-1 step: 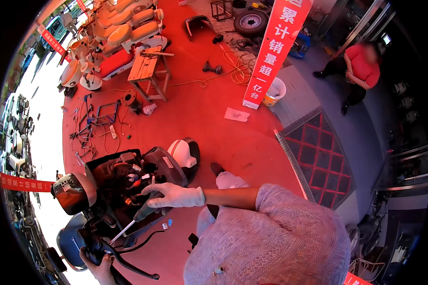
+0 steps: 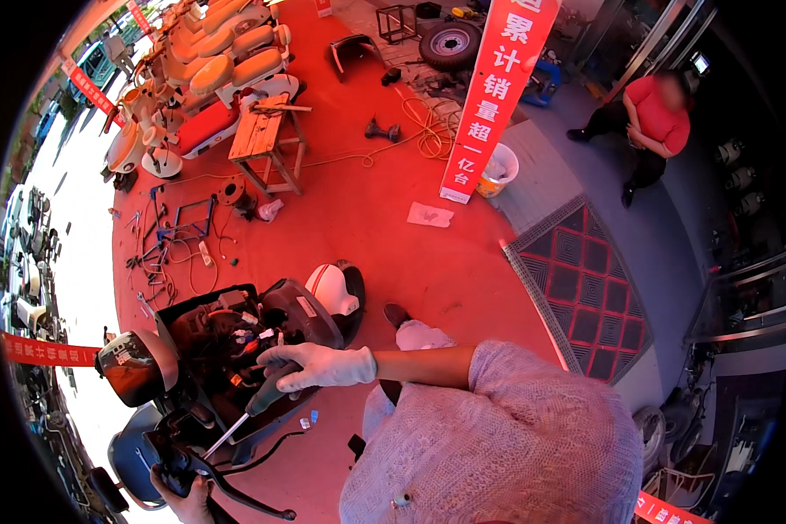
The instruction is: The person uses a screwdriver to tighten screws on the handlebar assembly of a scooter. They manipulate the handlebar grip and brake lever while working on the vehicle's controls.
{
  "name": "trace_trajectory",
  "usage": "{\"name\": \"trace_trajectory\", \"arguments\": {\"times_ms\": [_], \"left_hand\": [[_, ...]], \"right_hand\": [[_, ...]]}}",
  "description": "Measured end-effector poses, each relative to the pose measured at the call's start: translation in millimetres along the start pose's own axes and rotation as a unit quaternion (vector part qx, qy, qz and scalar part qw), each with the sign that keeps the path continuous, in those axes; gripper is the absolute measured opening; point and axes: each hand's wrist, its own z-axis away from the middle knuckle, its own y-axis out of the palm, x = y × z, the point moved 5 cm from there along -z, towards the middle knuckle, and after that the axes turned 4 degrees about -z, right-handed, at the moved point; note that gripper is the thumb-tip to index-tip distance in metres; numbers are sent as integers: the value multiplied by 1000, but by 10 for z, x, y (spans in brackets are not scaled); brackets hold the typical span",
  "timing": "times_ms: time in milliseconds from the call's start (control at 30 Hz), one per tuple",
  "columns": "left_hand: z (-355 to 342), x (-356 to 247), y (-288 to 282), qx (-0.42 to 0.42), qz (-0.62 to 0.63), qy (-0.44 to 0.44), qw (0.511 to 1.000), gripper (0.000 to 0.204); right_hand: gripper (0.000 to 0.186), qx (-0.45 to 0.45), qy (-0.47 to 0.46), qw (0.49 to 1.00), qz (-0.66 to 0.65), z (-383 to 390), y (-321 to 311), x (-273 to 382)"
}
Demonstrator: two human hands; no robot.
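Observation:
In my white-gloved right hand (image 2: 327, 365) is a screwdriver with a grey-green handle (image 2: 266, 393), the fingers closed round it. Its steel shaft (image 2: 227, 437) slants down to the left, toward the black control housing of a scooter's handlebar (image 2: 179, 463). Whether the tip sits in a screw is hidden. My bare left hand (image 2: 185, 499) wraps round the handlebar beside this housing, next to a black brake lever (image 2: 258, 505). The scooter's opened front (image 2: 223, 336) shows wires and connectors. A loose black cable (image 2: 275, 441) ends in small plugs beneath the right hand.
A dark mirror-like shell (image 2: 138, 367) stands left of the opened front. A white helmet-like part (image 2: 330, 290) lies beyond it. Tools and a blue frame (image 2: 194, 217) lie on the red floor, near a wooden stool (image 2: 262, 140). A person in red (image 2: 659, 118) sits at the right.
The whole view has shifted slightly. Both hands keep their holds, and the screwdriver still points at the control housing.

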Motion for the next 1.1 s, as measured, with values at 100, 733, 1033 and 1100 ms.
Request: {"name": "trace_trajectory", "arguments": {"times_ms": [100, 733, 1033, 1100], "left_hand": [[-270, 601, -411, 31, -23, 39, 999, 86], [-121, 114, -156, 42, -147, 21, 988, 94], [27, -151, 66, 12, -38, 10, 999, 97], [37, -150, 23, 9, -82, 32, 996, 93]], "right_hand": [[33, 5, 3, 1000, -17, -53, 45, -49], [36, 18, -9, 999, -40, -176, -25, -185], [36, -1, 27, 999, -35, -113, -50, -78], [36, -7, 94, 995, -42, -116, 6, -74]]}}
